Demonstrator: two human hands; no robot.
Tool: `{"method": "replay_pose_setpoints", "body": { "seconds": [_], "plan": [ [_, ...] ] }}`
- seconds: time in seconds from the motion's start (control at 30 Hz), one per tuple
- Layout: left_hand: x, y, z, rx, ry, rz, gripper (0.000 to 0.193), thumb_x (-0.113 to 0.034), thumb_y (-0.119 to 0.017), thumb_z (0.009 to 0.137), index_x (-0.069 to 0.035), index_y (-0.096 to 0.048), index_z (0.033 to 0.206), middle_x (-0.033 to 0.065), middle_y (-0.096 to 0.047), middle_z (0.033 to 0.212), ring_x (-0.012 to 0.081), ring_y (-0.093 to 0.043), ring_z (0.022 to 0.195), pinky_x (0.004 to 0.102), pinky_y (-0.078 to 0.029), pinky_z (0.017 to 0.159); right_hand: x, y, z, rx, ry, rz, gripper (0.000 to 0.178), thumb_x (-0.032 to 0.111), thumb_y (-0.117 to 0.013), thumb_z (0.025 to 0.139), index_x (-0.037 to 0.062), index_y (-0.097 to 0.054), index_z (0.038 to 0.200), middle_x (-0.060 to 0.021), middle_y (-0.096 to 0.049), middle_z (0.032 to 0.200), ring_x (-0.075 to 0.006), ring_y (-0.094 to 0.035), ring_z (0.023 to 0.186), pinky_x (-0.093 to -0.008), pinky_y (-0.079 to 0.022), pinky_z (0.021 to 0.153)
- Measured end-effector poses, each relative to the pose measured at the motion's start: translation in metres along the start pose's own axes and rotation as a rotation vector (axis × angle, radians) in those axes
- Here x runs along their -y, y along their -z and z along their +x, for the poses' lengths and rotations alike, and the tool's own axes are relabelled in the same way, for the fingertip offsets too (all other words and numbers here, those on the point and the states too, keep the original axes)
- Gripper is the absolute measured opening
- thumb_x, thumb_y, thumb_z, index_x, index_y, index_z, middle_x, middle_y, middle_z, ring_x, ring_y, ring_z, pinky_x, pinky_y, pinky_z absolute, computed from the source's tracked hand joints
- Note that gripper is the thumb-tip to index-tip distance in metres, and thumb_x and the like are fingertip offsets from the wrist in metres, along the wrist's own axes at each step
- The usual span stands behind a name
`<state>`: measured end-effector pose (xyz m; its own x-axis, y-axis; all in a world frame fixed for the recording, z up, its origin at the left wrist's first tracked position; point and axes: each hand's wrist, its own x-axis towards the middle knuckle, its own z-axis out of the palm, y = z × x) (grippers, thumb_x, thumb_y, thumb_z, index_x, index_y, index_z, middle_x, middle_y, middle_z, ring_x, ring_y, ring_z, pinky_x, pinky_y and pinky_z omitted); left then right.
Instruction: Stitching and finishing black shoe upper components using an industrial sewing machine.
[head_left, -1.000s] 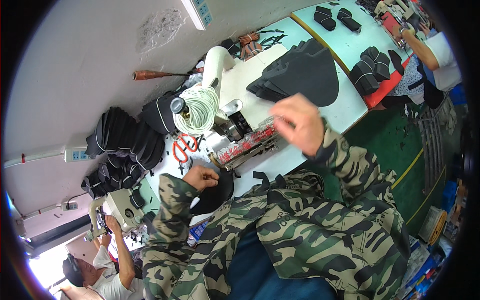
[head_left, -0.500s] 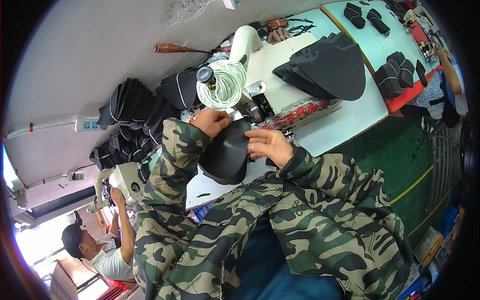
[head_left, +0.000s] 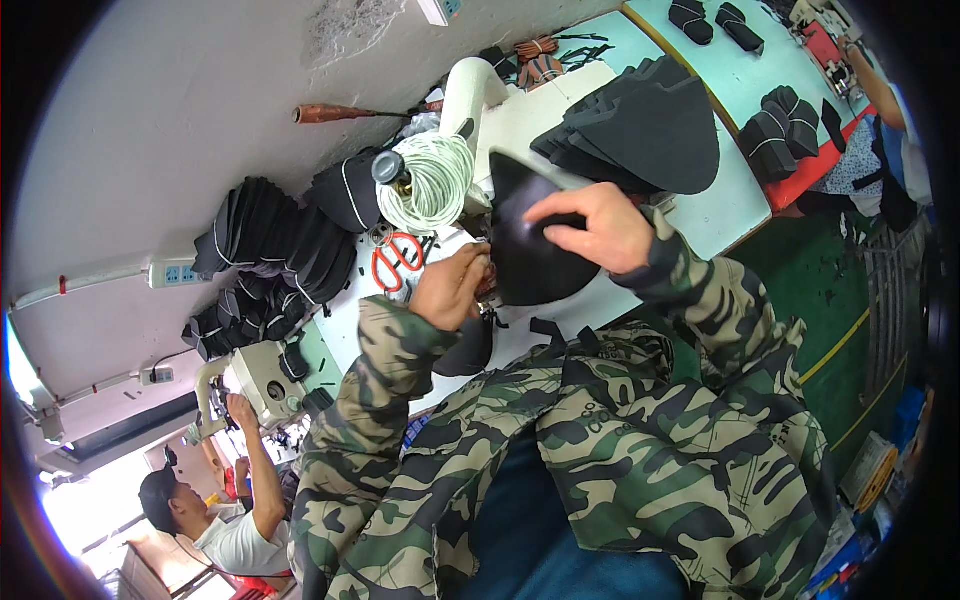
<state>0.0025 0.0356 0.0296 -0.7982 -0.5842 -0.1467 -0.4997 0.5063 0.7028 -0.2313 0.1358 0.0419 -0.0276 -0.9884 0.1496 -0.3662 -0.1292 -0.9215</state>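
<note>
A curved black sheet piece with a pointed top is raised in front of the sewing machine, its smooth face showing. My right hand is bent over its right half, thumb and forefinger pinching at its surface. At the piece's left edge, my left hand is closed with its fingertips tucked in; what they grip is hidden. Below that hand lies part of another black piece. The machine's pale arm rises behind, carrying a coil of white cord.
Orange-handled scissors lie left of the machine. A fanned stack of black pieces stands on the right. Tied black bundles are piled along the wall at left. Co-workers sit at the far left and far right.
The black piece has moved right and up, now covering the machine's working end. My right hand has risen with it; my left hand has come down and nearer. The scissors have come into sight.
</note>
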Motion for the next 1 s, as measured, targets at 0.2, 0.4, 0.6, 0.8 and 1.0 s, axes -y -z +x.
{"method": "replay_pose_setpoints", "body": {
  "seconds": [0.2,0.4,0.6,0.8,1.0],
  "plan": [
    [0.032,0.017,-0.009,0.494,0.534,-1.07,0.029,-0.027,-0.043,0.094,-0.001,-0.053,0.104,0.0089,-0.058,0.064,0.0135,-0.048,0.035,0.0221,-0.033,0.032,0.01,-0.035,-0.03,-0.035,0.086,-0.206,0.026,0.009,-0.06,0.077,0.0054,-0.06,0.103,-0.0151,-0.063,0.083,-0.032,-0.061,0.072,-0.038,-0.049,0.067],
    [0.038,0.032,0.021,0.416,0.744,-0.9,0.018,-0.026,-0.046,0.093,-0.01,-0.052,0.088,0.0017,-0.044,0.05,0.0081,-0.029,0.032,0.0226,-0.02,0.031,0.018,-0.098,-0.048,0.084,0.041,-0.197,0.04,0.014,-0.061,0.078,0.0092,-0.055,0.117,-0.0183,-0.056,0.059,-0.0347,-0.057,0.054,-0.0423,-0.046,0.052],
    [0.024,0.02,0.042,0.3,0.73,-0.647,0.019,-0.023,-0.05,0.091,-0.007,-0.054,0.083,-0.0002,-0.041,0.05,0.0095,-0.033,0.035,0.0249,-0.023,0.033,0.035,-0.081,-0.041,0.127,-0.05,-0.338,0.035,0.015,-0.059,0.08,0.0079,-0.053,0.113,-0.017,-0.058,0.061,-0.0351,-0.06,0.057,-0.0439,-0.048,0.053],
    [0.036,0.0,0.032,0.166,0.379,-0.29,0.025,-0.018,-0.044,0.094,-0.001,-0.056,0.079,0.0039,-0.049,0.051,0.0113,-0.042,0.035,0.0264,-0.032,0.034,0.046,-0.015,-0.033,-0.255,-0.036,-0.379,0.055,0.002,-0.057,0.079,0.0049,-0.042,0.132,-0.018,-0.061,0.104,-0.0351,-0.062,0.081,-0.0358,-0.051,0.07],
    [0.082,0.001,-0.018,-0.01,0.283,0.739,0.022,-0.026,-0.053,0.087,-0.005,-0.057,0.09,0.0141,-0.061,0.065,0.0327,-0.061,0.059,0.0433,-0.048,0.055,0.051,0.089,-0.032,-0.833,0.41,-0.732,0.039,0.0,-0.059,0.074,0.0039,-0.06,0.113,-0.015,-0.063,0.099,-0.0297,-0.059,0.087,-0.0368,-0.047,0.079]
  ]
}}
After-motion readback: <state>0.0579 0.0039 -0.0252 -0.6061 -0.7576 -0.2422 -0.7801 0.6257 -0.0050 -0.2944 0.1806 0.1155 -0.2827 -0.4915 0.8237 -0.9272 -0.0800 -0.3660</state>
